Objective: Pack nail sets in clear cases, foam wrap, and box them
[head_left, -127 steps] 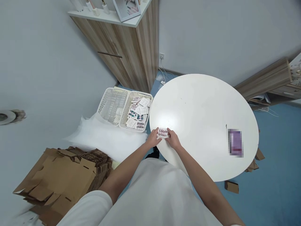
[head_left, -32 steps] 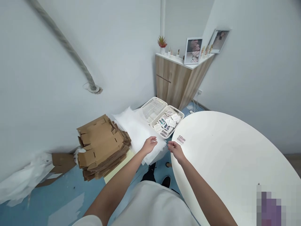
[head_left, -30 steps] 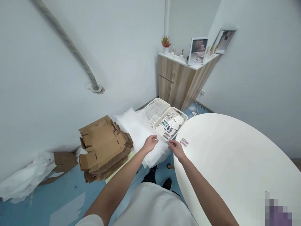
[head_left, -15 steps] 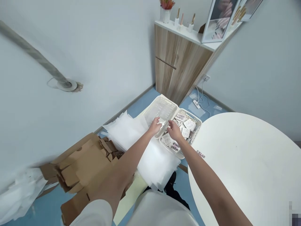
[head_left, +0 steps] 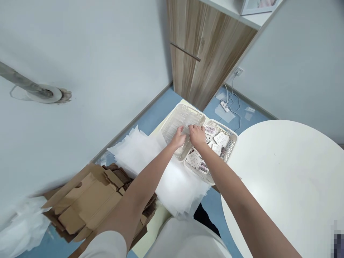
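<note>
Two off-white plastic baskets stand side by side in front of me. The left basket (head_left: pixel 164 126) holds a layer of clear plastic pieces. In the right basket (head_left: pixel 231 147) lie many white printed cards, some bearing sets of press-on nails (head_left: pixel 203 167). Over the left basket is my left hand (head_left: pixel 177 139), thumb and fingers apart, close above the clear plastic. My right hand (head_left: pixel 197 135) reaches over the rims where the baskets meet, its fingers bent downward. What those fingers hold, if anything, is hidden.
White sheets (head_left: pixel 177 190) lie stacked before the baskets. Flattened cardboard boxes (head_left: pixel 91 200) are piled at left, beside white wrapping (head_left: pixel 24 225). A round white table (head_left: pixel 282 186) stands right. Behind are a wood-grain cabinet (head_left: pixel 193 71) and a power strip (head_left: pixel 224 106) on the floor.
My right hand has moved from the right basket toward the left one, its fingers now bent over the shared rims. The left hand stays over the left basket. The view has tilted down.
</note>
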`<state>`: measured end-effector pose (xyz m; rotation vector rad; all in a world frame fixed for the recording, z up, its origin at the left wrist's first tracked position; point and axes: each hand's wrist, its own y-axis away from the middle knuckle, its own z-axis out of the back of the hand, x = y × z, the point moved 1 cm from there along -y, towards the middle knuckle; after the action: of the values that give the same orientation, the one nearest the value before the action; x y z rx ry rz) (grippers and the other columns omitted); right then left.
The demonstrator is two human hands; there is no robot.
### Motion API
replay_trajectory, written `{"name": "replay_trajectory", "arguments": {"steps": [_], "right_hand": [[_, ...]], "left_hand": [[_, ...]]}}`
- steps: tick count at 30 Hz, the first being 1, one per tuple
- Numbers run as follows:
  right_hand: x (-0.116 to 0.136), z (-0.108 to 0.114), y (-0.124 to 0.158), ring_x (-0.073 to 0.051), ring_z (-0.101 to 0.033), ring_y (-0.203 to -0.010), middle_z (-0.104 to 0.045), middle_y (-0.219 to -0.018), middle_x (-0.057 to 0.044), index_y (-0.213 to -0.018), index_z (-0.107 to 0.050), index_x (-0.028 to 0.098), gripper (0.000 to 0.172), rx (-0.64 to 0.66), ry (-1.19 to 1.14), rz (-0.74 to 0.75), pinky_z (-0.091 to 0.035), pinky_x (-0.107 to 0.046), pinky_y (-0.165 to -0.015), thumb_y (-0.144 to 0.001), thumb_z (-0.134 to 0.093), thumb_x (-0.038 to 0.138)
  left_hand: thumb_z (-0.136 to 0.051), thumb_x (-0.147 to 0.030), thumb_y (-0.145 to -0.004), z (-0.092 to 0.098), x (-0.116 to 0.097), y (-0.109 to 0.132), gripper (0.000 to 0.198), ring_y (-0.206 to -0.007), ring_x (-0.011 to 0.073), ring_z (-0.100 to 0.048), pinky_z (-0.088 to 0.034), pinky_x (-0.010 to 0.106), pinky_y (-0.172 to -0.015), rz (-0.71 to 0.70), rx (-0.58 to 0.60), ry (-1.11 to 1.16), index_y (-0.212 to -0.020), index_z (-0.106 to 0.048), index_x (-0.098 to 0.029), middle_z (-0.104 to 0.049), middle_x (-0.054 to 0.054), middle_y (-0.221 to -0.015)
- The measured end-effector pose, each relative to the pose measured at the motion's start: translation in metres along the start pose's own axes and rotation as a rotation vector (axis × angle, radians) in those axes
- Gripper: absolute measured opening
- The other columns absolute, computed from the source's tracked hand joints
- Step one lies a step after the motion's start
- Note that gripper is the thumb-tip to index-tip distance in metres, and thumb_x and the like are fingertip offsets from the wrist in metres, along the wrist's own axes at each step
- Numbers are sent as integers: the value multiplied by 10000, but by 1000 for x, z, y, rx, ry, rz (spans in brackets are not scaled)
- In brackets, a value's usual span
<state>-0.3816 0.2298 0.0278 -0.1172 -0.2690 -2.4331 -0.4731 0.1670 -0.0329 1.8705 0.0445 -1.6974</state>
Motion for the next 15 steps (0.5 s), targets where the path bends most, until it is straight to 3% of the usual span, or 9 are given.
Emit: {"name": "replay_trajectory", "arguments": {"steps": [9, 12, 15], "right_hand": [[4, -4, -2, -244, -518, -876, -587, -898, -140, -909, -541, 150, 206, 47, -35, -30, -249, -388, -812, -768, -402, 95], [1, 4, 8, -221, -518, -879, -578, -949, -99, -958, -533, 178, 209, -22, -265, -82, -290, -375, -814, -764, -462, 207], [-5, 13, 27, -167, -528, -768, -573, -916, -53, -1010, -514, 192, 288, -68, -651, -129, -378, -320, -733, -750, -483, 310]], "left_hand": [[-487, -41, -641, 8, -4, 14, 619, -1213, 215, -349, -301, 364, -970, 24, 15, 15, -1228, -345, -176, -404, 125, -1289], [-521, -66, -651, 11, -9, 23, 569, -1163, 208, -407, -350, 344, -929, -89, -66, -29, -1189, -388, -192, -422, 107, -1264], [-582, -160, -666, 13, -18, 39, 529, -1114, 203, -440, -390, 318, -879, -174, -210, -58, -1166, -416, -203, -423, 93, -1246]]}}
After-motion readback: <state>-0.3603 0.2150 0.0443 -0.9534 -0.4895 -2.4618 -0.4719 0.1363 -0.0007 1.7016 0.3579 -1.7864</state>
